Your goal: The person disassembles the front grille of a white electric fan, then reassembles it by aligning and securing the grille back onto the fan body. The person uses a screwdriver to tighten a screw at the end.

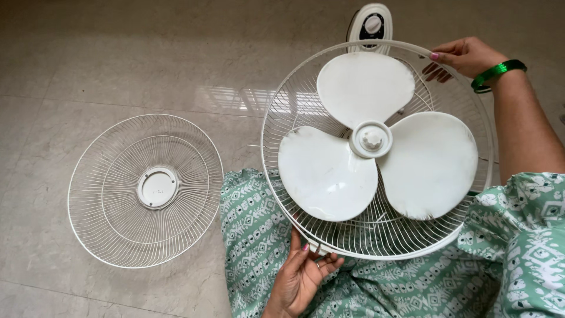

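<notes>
A white table fan lies face up across my lap, with its three-bladed propeller [376, 138] inside the rear wire guard [282, 106]. My left hand [300, 277] supports the guard's near rim from below, palm up. My right hand [465, 56], with green bangles on the wrist, grips the guard's far right rim. The fan's base with a round control dial [371, 23] shows beyond the guard's top edge. The removed front wire guard [145, 188] lies flat on the floor to the left, apart from both hands.
I am seated on a glossy beige tiled floor [118, 59], wearing green patterned clothing [259, 229] that covers my lap under the fan.
</notes>
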